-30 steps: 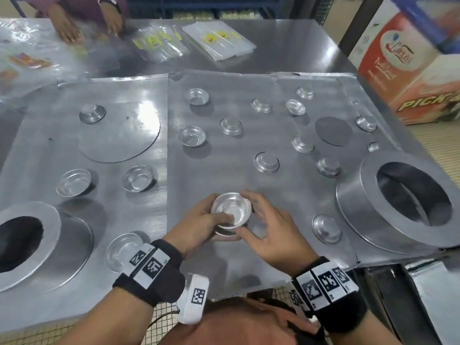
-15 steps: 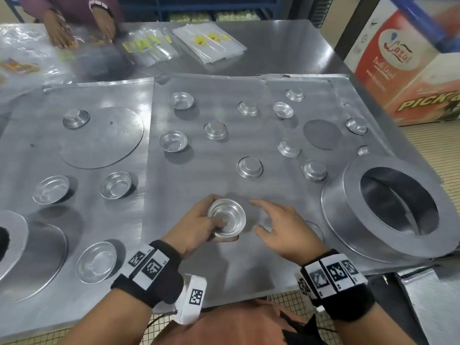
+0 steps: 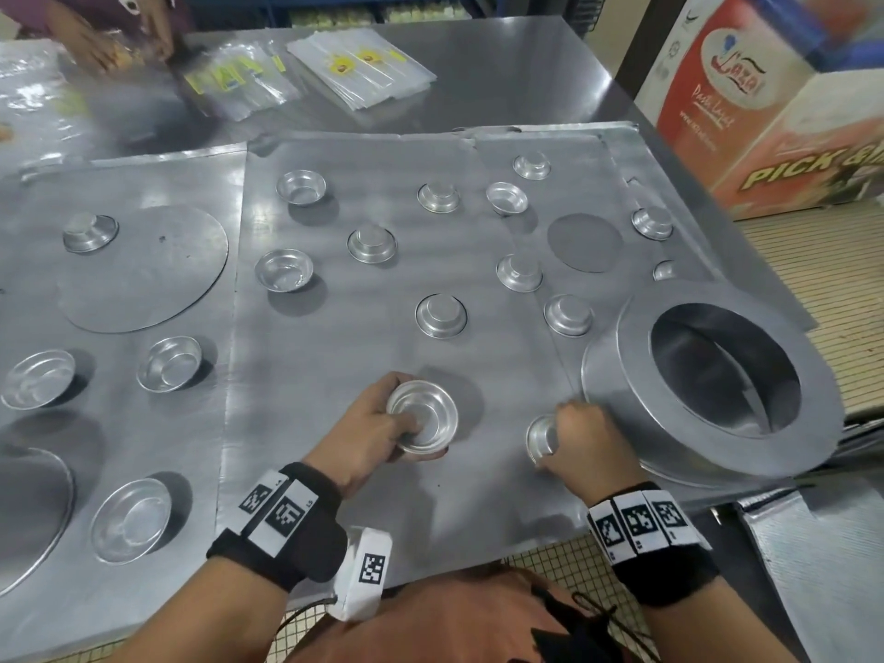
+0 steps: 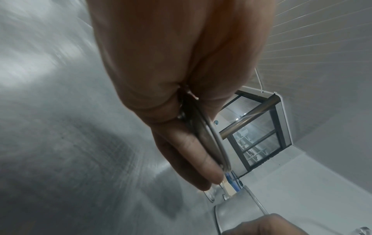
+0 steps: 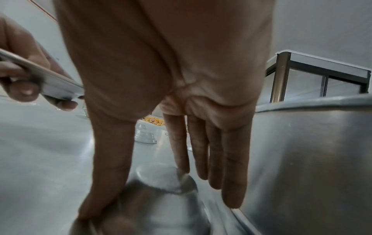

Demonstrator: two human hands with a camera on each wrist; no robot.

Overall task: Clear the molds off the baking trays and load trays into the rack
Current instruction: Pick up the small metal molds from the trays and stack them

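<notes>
Left hand (image 3: 370, 430) grips stacked molds (image 3: 422, 420). Right hand (image 3: 581, 440) pinches a tilted mold (image 3: 540, 437) beside large ring pan (image 3: 717, 375); wrist view shows thumb-finger grasp.

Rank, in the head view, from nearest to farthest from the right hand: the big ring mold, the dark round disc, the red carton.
1. Big ring mold, just right of the right hand.
2. Dark round disc, farther back on the tray.
3. Red carton, far right corner.
</notes>
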